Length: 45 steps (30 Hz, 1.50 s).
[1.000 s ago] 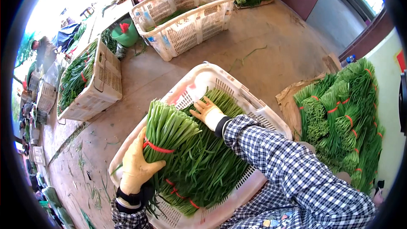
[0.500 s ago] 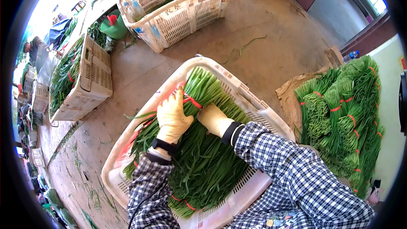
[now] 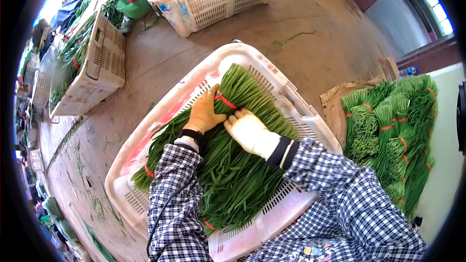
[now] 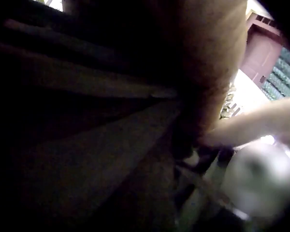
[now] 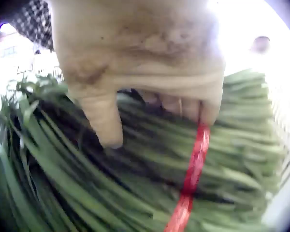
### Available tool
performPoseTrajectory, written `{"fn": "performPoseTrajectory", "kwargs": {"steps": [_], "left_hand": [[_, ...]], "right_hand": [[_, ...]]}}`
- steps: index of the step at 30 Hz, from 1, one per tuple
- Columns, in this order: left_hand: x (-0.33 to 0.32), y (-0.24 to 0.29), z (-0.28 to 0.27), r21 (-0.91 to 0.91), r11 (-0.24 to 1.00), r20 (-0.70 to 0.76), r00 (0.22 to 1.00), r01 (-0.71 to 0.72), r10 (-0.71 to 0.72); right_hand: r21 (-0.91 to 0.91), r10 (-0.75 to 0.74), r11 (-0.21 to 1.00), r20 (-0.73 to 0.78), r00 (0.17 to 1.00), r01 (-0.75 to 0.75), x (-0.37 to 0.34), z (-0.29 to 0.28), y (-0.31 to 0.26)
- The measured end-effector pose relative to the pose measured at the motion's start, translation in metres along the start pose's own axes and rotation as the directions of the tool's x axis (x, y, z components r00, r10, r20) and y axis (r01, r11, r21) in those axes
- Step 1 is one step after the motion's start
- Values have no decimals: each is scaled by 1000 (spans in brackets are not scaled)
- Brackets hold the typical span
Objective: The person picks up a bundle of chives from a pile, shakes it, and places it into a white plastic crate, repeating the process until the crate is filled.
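A bunch of garlic chives (image 3: 238,85), bound with a red tie (image 3: 226,100), lies on other chives in a white plastic crate (image 3: 160,111). My gloved left hand (image 3: 204,113) grips its left side right at the tie. From the right, my gloved right hand (image 3: 252,134) holds the same bunch, fingertips beside the tie. In the right wrist view, that hand's thumb (image 5: 104,123) reaches down over the leaves and its other fingers bend in among the stalks. The left wrist view is mostly dark, with part of a glove (image 4: 210,58) showing.
Several tied bunches of chives (image 3: 388,131) are stacked on the floor at right. A large white crate (image 3: 213,5) stands ahead, and another crate (image 3: 104,63) full of greens is at left beside a green bucket (image 3: 134,5). Loose leaves litter the floor (image 3: 97,165).
My left hand has brought the bunch from the crate's left side to its far end and laid it down. My right hand has moved from the neighbouring stalks onto this bunch.
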State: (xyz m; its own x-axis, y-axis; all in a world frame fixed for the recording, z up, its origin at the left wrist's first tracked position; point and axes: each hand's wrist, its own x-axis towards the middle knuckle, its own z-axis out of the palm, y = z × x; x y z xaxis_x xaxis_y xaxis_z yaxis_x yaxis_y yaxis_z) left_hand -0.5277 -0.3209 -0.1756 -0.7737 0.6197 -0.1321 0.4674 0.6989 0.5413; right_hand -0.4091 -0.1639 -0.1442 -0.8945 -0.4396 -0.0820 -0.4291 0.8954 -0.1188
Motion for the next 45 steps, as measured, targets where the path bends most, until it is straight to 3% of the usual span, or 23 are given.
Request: {"fn": "performPoseTrajectory", "kwargs": {"steps": [1, 2, 3, 5, 6, 7, 8, 10, 12, 15, 17, 19, 21, 24, 27, 29, 31, 34, 37, 39, 41, 43, 45], "left_hand": [[1, 2, -2, 44, 999, 25, 1000, 2, -3], [7, -23, 23, 69, 992, -113, 987, -107, 115], [11, -21, 27, 158, 987, -79, 996, -35, 48], [5, -18, 31, 311, 939, -57, 984, -145, 171], [-2, -7, 16, -165, 984, -27, 998, -64, 60], [-13, 17, 2, 125, 990, -57, 997, 60, -53], [-22, 17, 8, 162, 985, -132, 991, 57, -35], [-45, 14, 19, 170, 985, -252, 966, -7, 50], [-81, 25, 9, 184, 983, -176, 984, 21, 12], [-133, 31, 2, 407, 910, 42, 994, 77, -103], [-151, -12, 27, 553, 833, 36, 999, 1, -26], [-138, -38, 39, 519, 855, 28, 1000, -3, -13], [-136, -54, 52, 510, 860, 43, 998, 15, -43], [-134, -54, 51, 480, 876, 84, 992, 45, -97], [-134, -57, 51, 461, 886, 93, 989, 57, -113], [-136, -60, 55, 461, 887, 35, 999, 8, -28], [-139, -61, 54, 438, 899, 43, 998, 28, -52], [-137, -60, 58, 419, 907, -20, 999, 33, -27], [-136, -57, 56, 357, 932, -6, 998, 57, -59], [-139, -68, 68, 463, 883, -33, 997, 75, -68], [-136, -80, 75, 544, 836, -18, 997, 76, -79], [-131, -78, 77, 598, 798, -11, 996, 79, -90], [-130, -65, 66, 640, 767, -2, 997, 57, -72]], "right_hand": [[145, -36, 989, 66, 997, 26, 2, -18, -1], [269, -86, 956, -119, 989, 115, 9, -26, -1], [143, -97, 979, -292, 951, 143, 16, -37, -1], [44, -79, 993, -417, 906, 107, 38, -51, 16], [64, 16, 998, -388, 921, 10, 46, -30, 34], [82, 110, 993, -355, 928, -86, 50, -3, 52], [91, 28, 996, -304, 952, 0, 49, -9, 63], [144, 68, 989, -229, 971, -35, 50, -8, 63], [154, 81, 987, -190, 978, -52, 50, -16, 65], [151, 105, 985, -132, 986, -85, 55, -10, 66], [131, 110, 989, -285, 952, -75, 55, 22, 68], [162, 111, 982, -93, 989, -95, 59, 12, 68], [150, 91, 987, -217, 972, -59, 63, 14, 64], [142, 110, 986, -130, 985, -91, 63, 10, 63], [35, 51, 999, -355, 934, -41, 44, 12, 36], [246, -41, 967, -132, 990, 73, 14, -1, -5], [411, -311, 860, -47, 949, 302, -27, 12, -46], [469, -419, 809, 37, 907, 355, -74, 79, -88], [387, -339, 881, 113, 934, 274, -73, 90, -98], [398, -278, 872, -74, 958, 284, -72, 76, -101], [423, -233, 894, 164, 958, 145, -78, 16, -98], [369, -140, 928, 226, 964, 48, -94, -23, -93], [390, -47, 920, 158, 986, -19, -145, -92, -71]]}}
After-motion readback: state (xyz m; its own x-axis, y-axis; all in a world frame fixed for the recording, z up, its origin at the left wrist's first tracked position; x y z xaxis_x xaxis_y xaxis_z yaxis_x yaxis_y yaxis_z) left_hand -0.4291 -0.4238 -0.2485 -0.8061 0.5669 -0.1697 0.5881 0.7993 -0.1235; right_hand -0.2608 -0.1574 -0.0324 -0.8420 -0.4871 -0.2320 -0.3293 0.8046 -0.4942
